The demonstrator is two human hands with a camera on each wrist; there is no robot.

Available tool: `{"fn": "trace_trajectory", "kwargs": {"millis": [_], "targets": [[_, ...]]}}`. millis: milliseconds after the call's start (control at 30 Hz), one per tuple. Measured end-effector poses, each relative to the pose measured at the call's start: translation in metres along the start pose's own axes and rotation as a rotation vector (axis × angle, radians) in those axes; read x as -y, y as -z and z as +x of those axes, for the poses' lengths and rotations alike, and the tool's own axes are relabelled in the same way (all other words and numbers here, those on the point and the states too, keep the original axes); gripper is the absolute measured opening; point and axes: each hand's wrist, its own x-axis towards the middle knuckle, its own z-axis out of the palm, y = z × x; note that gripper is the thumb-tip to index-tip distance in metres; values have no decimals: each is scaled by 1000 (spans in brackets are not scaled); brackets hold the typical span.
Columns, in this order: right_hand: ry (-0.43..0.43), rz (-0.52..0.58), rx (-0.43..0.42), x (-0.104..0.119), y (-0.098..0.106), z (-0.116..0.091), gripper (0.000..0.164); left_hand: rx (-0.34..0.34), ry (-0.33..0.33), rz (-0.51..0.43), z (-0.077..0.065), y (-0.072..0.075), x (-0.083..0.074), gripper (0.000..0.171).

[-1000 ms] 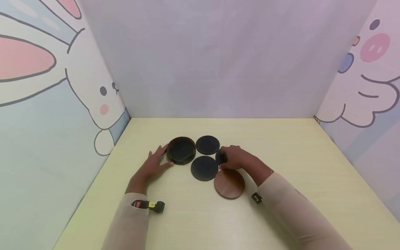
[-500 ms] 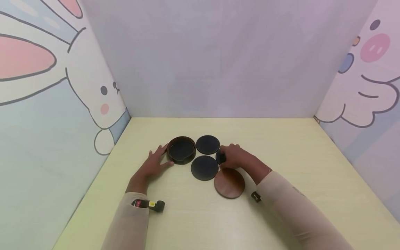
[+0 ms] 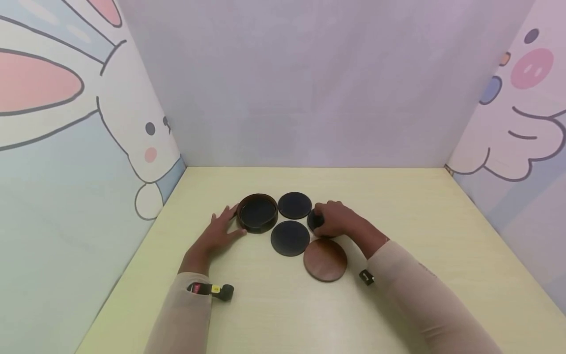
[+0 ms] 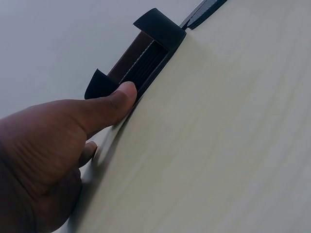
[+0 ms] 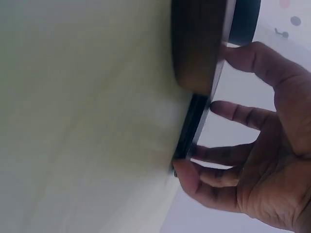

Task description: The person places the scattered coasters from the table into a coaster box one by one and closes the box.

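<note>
A round dark coaster holder (image 3: 258, 228) with a brown inner wall stands on the table, a dark disc inside it. My left hand (image 3: 218, 234) holds its left side, fingers spread along the wall; in the left wrist view the thumb (image 4: 114, 104) presses beside the cut-out, where stacked coaster edges show. To the right, my right hand (image 3: 338, 220) reaches down over a dark coaster (image 3: 313, 221), fingertips at its edge, and covers much of it. Two more dark coasters, one behind (image 3: 295, 205) and one in front (image 3: 290, 238), lie flat. A brown coaster (image 3: 325, 260) lies nearest me.
The pale wooden table (image 3: 274, 314) meets a plain light wall (image 3: 309, 98) at the back. Side walls carry a cartoon rabbit (image 3: 128, 113) and a pink-nosed figure (image 3: 530, 69). A strap with a small black device (image 3: 226, 293) sits on my left wrist.
My right hand has shifted slightly right and away from me, the dark coaster under it moving a little the same way. The left hand and the holder have stayed put.
</note>
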Motion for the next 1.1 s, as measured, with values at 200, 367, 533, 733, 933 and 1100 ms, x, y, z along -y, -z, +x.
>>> {"fn": "trace_trajectory", "kwargs": {"millis": [200,367,533,733,933,1100], "targets": [[59,47,4,-8,5,-1,42,5,5,-6,-1,1,-1,93],[88,60,4,-13,7,0,48,4,3,0,-2,2,0,93],[93,71,7,-15,9,-1,45,3,2,-9,-2,2,0,93],[83,101,9,-19,10,-1,47,-8,-27,-14,-1,2,0,93],[85,109,-13,-20,10,-1,53,-22,-37,-16,-1,1,0,92],[97,105,-31,-18,10,0,55,-22,-27,-16,0,0,2,92]]}}
